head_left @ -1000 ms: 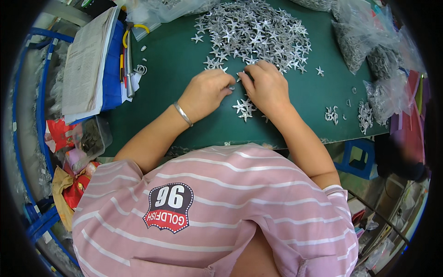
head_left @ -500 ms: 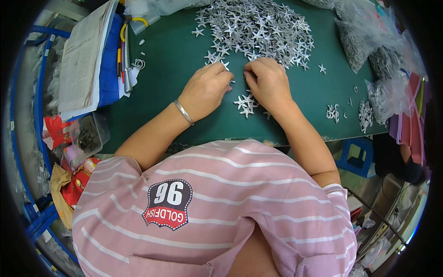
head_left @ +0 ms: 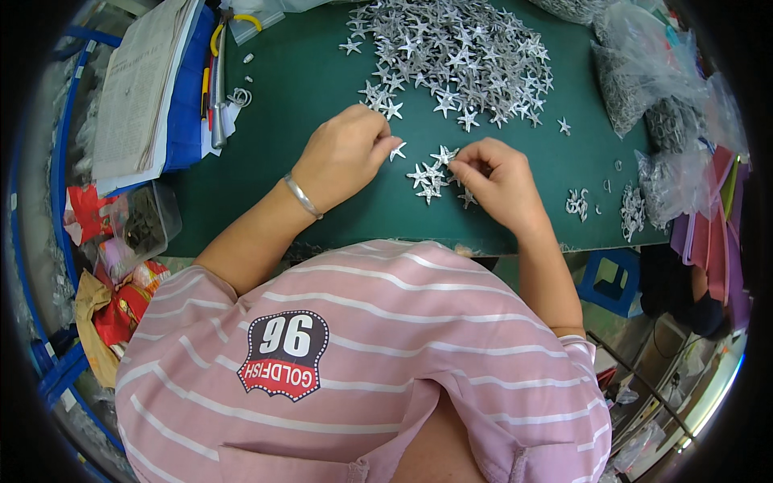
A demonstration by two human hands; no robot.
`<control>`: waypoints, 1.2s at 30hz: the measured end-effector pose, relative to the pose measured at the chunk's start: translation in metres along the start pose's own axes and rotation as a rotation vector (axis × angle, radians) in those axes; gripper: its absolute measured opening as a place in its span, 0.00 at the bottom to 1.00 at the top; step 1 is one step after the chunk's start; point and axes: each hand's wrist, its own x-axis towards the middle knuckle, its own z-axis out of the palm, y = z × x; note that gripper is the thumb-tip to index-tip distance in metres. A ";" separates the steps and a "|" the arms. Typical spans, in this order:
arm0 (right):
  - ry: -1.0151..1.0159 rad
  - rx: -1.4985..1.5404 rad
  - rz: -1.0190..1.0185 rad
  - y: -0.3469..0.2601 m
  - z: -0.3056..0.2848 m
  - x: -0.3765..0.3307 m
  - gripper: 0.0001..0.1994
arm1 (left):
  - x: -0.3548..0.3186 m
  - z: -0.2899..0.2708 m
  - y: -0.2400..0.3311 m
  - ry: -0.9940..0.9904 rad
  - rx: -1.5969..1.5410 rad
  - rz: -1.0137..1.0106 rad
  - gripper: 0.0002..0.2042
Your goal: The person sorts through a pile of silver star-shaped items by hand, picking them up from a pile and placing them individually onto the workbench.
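A large heap of small silver starfish-shaped metal pieces (head_left: 459, 60) lies at the far middle of the green table. In front of it, my left hand (head_left: 345, 153) pinches one starfish piece (head_left: 398, 150) between thumb and forefinger. My right hand (head_left: 501, 183) is closed, its fingertips on another starfish piece (head_left: 444, 154) at the far edge of a small cluster of starfish pieces (head_left: 428, 181). One more starfish piece (head_left: 467, 196) lies partly beneath my right hand. The curled fingers of both hands are partly hidden.
A blue bin (head_left: 187, 105) with papers stands at the left, beside yellow-handled pliers (head_left: 216, 40) and a metal rod (head_left: 218, 105). Clear bags of metal parts (head_left: 618, 88) fill the right side. Small silver pieces (head_left: 632, 211) lie near the right front edge; a blue stool (head_left: 609, 280) stands below.
My right hand has moved right and toward me, from the heap to the small cluster. My left hand has shifted slightly left, and the starfish piece in its fingertips now shows.
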 end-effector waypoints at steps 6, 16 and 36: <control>0.137 -0.204 -0.148 0.002 0.014 -0.003 0.04 | 0.002 0.011 0.002 -0.021 0.205 -0.042 0.07; 0.152 -0.115 -0.122 0.005 0.012 -0.006 0.05 | 0.010 0.017 0.002 -0.005 0.222 0.000 0.05; 0.050 0.445 0.136 0.015 -0.011 0.009 0.09 | 0.006 0.025 0.011 -0.189 -0.068 -0.013 0.09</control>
